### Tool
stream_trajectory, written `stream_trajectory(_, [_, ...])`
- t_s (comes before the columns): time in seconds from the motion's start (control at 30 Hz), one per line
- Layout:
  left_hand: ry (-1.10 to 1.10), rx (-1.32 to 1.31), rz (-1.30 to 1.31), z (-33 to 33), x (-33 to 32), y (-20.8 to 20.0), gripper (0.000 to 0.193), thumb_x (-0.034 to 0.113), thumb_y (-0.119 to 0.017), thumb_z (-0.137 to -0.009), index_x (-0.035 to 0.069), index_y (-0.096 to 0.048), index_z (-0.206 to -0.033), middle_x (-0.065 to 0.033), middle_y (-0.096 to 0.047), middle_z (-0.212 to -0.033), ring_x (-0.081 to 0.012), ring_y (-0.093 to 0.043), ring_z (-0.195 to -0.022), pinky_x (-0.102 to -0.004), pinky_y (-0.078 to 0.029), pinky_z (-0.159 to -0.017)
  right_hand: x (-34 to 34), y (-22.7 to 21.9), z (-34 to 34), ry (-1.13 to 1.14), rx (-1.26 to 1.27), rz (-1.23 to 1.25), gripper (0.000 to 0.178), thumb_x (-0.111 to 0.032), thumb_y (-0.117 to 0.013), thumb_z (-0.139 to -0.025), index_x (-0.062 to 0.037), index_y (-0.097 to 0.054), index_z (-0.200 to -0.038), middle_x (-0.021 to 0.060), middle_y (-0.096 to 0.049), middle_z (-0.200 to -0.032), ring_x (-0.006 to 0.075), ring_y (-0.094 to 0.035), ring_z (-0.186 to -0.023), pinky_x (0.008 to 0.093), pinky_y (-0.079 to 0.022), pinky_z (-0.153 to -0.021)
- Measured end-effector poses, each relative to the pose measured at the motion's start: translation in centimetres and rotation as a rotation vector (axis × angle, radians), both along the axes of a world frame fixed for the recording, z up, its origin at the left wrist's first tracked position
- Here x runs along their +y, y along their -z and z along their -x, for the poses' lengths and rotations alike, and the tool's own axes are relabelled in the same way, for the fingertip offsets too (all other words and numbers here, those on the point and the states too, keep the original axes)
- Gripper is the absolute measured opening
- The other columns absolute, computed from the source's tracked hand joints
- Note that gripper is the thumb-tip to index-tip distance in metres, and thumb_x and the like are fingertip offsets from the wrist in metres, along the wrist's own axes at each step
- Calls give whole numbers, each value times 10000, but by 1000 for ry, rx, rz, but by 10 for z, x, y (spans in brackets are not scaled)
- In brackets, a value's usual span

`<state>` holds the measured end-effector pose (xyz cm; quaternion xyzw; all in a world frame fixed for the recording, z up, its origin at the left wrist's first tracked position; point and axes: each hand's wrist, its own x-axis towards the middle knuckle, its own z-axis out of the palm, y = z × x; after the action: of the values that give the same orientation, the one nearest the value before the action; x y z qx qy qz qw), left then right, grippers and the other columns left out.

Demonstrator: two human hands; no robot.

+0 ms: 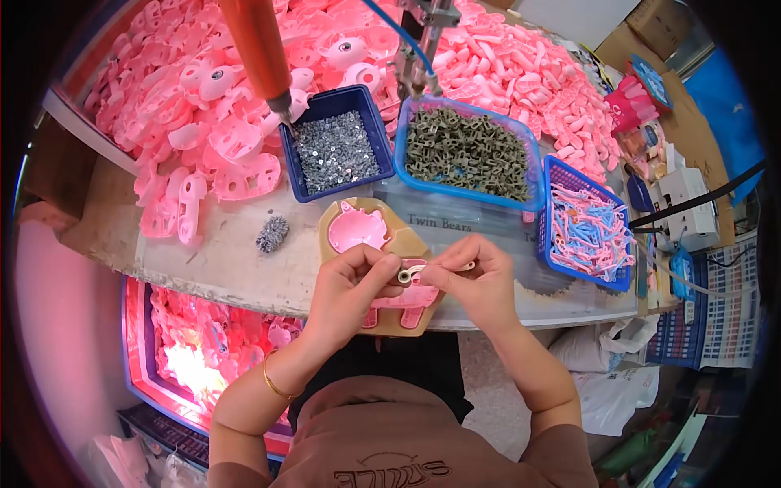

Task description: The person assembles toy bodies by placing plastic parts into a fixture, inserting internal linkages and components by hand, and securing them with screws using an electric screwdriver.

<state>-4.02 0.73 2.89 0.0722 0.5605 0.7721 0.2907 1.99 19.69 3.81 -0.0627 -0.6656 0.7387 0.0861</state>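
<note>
Both hands meet over a tan fixture block [412, 241] at the table's front edge. My left hand [355, 285] pinches a small greenish-grey clip [404, 277] between thumb and fingertips. My right hand [480, 281] is closed on a thin pale plastic piece [467, 266]; its end sticks out past the fingers, and its other end meets the clip. Whether the two are joined, I cannot tell. Set in the block are a rounded pink shell [358, 229] and, partly hidden under my hands, a pink body part with legs [413, 315].
Behind the block stand a dark blue bin of screws [338, 150], a blue tray of greenish clips [468, 154] and a blue basket of pink and blue pieces [590, 236]. An orange power screwdriver [259, 53] hangs above the screws. Pink parts [236, 146] heap the back; a screw cluster [273, 233] lies left.
</note>
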Motion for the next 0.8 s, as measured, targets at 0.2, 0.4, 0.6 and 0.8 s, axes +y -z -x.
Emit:
stream_trajectory(0.2, [46, -51, -15, 2, -4, -3, 180, 157, -617, -1004, -21, -643, -1008, -50, -674, -929, -90, -664, -821, -243, -571, -769, -3, 5, -8, 40, 234, -203, 212, 28, -778, -819, -52, -584, -790, 54, -675, -853, 105, -647, -820, 262, -527, -733])
stream_trajectory(0.4, [187, 91, 72, 10, -10, -10, 217, 152, -606, -1007, -53, -659, -1057, -49, -676, -923, -101, -674, -823, -249, -586, -753, 12, -21, -1, -287, 8, -357, 101, -58, -744, -863, -59, -688, -947, 36, -640, -842, 95, -636, -779, 260, -500, -662])
stream_trajectory(0.6, [204, 121, 183, 15, -14, -21, 224, 163, -612, -1006, -45, -679, -1051, -79, -703, -909, -89, -679, -794, -227, -577, -689, 2, -31, 5, -288, 268, -945, 184, -117, -765, -802, -86, -713, -977, 55, -646, -842, 206, -646, -682, 326, -502, -571])
stream_trajectory(0.8, [-21, 409, 421, 28, -31, -18, 248, 178, -556, -1032, -9, -686, -1131, -48, -716, -942, -77, -652, -794, -230, -537, -655, -13, -11, 17, -261, 301, -1054, 153, -208, -741, -797, -112, -698, -907, 35, -626, -837, 242, -643, -718, 368, -515, -624])
